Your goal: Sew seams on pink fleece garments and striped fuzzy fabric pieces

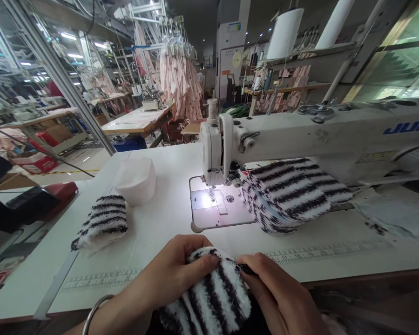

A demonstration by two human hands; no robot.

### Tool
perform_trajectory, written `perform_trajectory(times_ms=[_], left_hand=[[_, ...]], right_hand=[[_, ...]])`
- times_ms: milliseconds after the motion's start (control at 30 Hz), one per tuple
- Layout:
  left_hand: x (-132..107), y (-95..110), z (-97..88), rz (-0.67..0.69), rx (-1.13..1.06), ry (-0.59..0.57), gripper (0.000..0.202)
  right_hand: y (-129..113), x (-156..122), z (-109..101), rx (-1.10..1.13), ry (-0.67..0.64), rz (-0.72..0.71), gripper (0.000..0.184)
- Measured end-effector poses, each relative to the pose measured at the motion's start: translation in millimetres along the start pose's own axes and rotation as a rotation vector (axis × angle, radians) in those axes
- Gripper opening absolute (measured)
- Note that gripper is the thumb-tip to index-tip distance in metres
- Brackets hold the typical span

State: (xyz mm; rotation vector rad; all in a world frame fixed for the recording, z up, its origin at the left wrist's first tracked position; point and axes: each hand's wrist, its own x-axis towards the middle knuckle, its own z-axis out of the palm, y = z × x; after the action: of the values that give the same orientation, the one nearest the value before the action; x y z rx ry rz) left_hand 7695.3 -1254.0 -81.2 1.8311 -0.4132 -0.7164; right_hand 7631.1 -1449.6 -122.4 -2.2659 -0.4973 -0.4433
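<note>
My left hand [185,270] grips a piece of black-and-white striped plush fabric [219,293], its thumb pressed on top near the upper edge. At the fabric's right edge, my right hand [275,288] is closed around a small dark tool [246,269], mostly hidden by the fingers. A loose thread shows where the tool meets the fabric. Both hands are at the table's front edge, below the sewing machine's lit needle plate [202,214]. The presser foot [212,193] has no fabric under it.
A stack of striped plush pieces [289,190] lies right of the needle under the sewing machine arm [282,137]. On the left are a small striped piece [106,218] and a pile of white pieces [136,179]. A ruler strip [101,278] runs along the table's front.
</note>
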Motion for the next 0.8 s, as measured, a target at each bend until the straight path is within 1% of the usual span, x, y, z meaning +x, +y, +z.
perform_trajectory(times_ms=[67,133,300,367,500,567,667,800], left_hand=[[0.4,0.1,0.8,-0.009,0.007,0.01,0.025],[1.4,-0.9,1.6,-0.022,0.019,0.011,0.023],[1.6,-1.7,0.8,-0.046,0.037,0.017,0.024],[0.4,0.4,0.0,-0.042,0.034,0.026,0.024],[-0.2,2.3,0.6,-0.031,0.047,0.025,0.023],[0.9,0.7,1.4,-0.018,0.086,0.027,0.022],[2.4,-2.0,1.7,-0.005,0.138,0.034,0.022],[1.9,-1.3,1.2,-0.015,0.128,0.024,0.023]], right_hand=[[-1.2,-0.1,1.5,0.029,-0.023,0.022,0.014],[-1.8,-0.4,3.0,0.007,-0.017,0.03,0.013],[4.5,-6.0,7.7,-0.04,0.08,-0.029,0.012],[7.8,-8.5,9.8,-0.04,0.097,-0.016,0.011],[6.5,-6.6,10.7,0.008,0.069,0.036,0.016],[3.5,-3.7,9.4,0.045,0.042,0.037,0.019],[1.8,-2.7,8.9,0.096,0.022,0.046,0.016],[2.5,-9.0,15.7,0.127,0.119,0.119,0.005]])
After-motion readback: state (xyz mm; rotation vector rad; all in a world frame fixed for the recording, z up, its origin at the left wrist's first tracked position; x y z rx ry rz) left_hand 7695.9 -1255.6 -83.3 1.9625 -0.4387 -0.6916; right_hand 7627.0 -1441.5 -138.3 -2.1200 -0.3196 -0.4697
